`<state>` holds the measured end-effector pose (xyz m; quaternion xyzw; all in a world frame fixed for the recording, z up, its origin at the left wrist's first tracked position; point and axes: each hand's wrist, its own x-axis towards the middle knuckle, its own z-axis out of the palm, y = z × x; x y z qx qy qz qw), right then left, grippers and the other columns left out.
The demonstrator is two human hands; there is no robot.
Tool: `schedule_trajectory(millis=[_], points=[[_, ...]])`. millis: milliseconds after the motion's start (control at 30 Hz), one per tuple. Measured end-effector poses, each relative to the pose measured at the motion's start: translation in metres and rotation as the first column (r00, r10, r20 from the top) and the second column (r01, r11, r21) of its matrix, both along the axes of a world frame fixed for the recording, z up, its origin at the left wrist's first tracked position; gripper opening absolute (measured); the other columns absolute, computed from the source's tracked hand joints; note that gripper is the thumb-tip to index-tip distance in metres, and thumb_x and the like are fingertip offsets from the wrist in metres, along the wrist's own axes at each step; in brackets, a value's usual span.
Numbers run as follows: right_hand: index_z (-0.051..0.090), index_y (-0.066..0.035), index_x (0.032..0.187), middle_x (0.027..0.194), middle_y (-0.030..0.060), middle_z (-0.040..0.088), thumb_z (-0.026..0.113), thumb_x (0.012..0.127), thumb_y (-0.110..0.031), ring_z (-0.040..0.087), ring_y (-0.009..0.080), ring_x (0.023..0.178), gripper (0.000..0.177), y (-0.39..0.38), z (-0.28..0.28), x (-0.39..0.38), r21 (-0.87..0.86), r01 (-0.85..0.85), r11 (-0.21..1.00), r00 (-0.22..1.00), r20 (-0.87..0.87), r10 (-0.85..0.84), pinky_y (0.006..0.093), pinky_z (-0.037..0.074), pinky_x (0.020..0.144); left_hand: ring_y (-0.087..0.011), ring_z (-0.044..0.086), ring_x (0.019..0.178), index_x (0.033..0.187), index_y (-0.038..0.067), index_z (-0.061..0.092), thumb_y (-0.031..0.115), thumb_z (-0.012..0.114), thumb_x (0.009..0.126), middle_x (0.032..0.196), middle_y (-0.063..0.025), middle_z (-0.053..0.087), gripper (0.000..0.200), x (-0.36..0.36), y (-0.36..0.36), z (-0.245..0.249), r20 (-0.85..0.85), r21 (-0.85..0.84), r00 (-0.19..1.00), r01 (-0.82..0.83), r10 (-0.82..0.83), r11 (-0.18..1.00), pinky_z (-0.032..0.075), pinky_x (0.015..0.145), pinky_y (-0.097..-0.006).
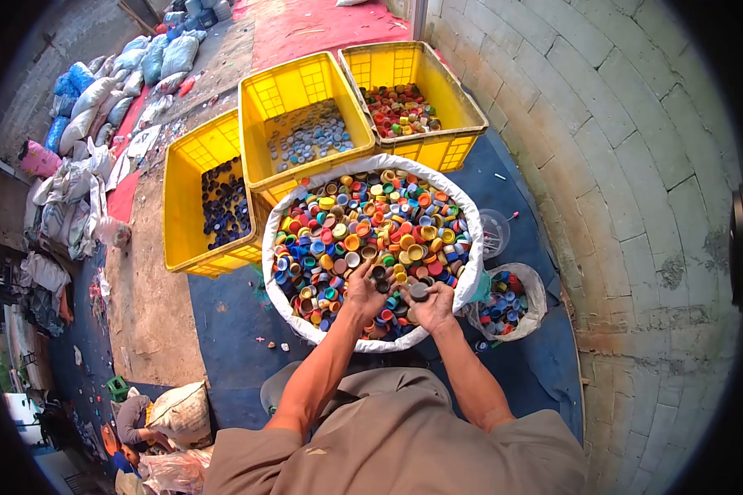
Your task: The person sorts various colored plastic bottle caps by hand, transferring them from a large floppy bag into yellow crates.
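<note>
Over a round, white-rimmed fabric sack (474,239) of multicoloured plastic caps (347,219), the half-curled left hand (363,292) cups dark plastic caps (380,273), seemingly keeping them separate, while the right hand (433,308) pinches a round grey plastic cap (419,290).

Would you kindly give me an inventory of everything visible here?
big sack: one, white, before the person
loose caps: uncountable, mixed colours, inside it
crates: three, yellow, beyond the sack
crate caps: many, dark left, pale middle, mostly red right
small bag: one, whitish, right of the sack
clear container: one, transparent, beyond the bag
stuffed sacks: many, mostly white and blue, upper left
co-worker: one, grey sleeve, lower left
block wall: one, grey, right
floor sheeting: uncounted, blue and red
shirt: one, brown, bottom
left hand: one, bare, dark caps at fingers
right hand: one, bare, pinching grey cap
</note>
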<state>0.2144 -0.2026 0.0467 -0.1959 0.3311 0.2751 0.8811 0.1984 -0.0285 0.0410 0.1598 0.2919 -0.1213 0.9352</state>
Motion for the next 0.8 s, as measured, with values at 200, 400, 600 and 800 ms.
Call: schedule_trajectory(millis=[200, 400, 600, 800], points=[[0.033, 0.016, 0.122, 0.123, 0.029, 0.044, 0.046, 0.06, -0.005, 0.038, 0.0406, 0.127, 0.068, 0.024, 0.13, 0.155, 0.385, -0.031, 0.923, 0.75, 0.619, -0.233, 0.0532, 0.02, 0.116, -0.0402, 0.013, 0.141, 0.141, -0.014, -0.004, 0.055, 0.055, 0.087, 0.148, -0.0337, 0.005, 0.105, 0.163, 0.032, 0.133, 0.427, -0.249, 0.877, -0.12, 0.22, 0.961, 0.016, 0.116, -0.0495], [-0.002, 0.008, 0.143, 0.151, 0.0297, -0.005, 0.044, 0.063, 0.004, 0.0, 0.0448, 0.142, 0.092, 0.021, 0.147, 0.164, 0.229, 0.133, 0.964, 0.834, 0.5, -0.234, 0.0568, 0.012, 0.116, -0.0376, -0.009, 0.143, 0.14, -0.006, -0.023, 0.055, 0.062, 0.083, 0.15, -0.0282, -0.017, 0.119, 0.156, 0.086, 0.123, 0.432, -0.256, 0.831, -0.261, 0.352, 0.931, 0.005, 0.118, -0.0458], [0.02, 0.007, 0.141, 0.147, 0.0291, 0.02, 0.041, 0.072, 0.003, 0.028, 0.0432, 0.136, 0.073, -0.002, 0.036, 0.057, 0.039, -0.06, 0.997, 0.93, 0.366, 0.042, 0.0524, 0.031, 0.112, -0.0285, 0.056, 0.104, 0.114, -0.002, 0.054, 0.036, 0.052, 0.094, 0.11, -0.0141, 0.057, 0.044, 0.022, 0.107, 0.024, 0.144, -0.002, 0.891, -0.436, 0.431, 0.9, 0.045, 0.098, -0.0441], [0.046, 0.0, 0.122, 0.109, 0.0121, 0.057, 0.059, 0.08, -0.006, 0.061, 0.0191, 0.086, 0.045, 0.0, -0.013, -0.053, -0.507, -0.351, 0.787, 0.841, 0.199, 0.503, 0.0313, 0.052, 0.075, -0.0162, 0.056, 0.065, 0.073, 0.013, 0.054, 0.035, 0.054, 0.095, 0.073, -0.0018, 0.059, 0.031, -0.104, 0.086, -0.014, -0.068, 0.222, 0.879, -0.448, 0.472, 0.866, 0.05, 0.061, -0.0321]])
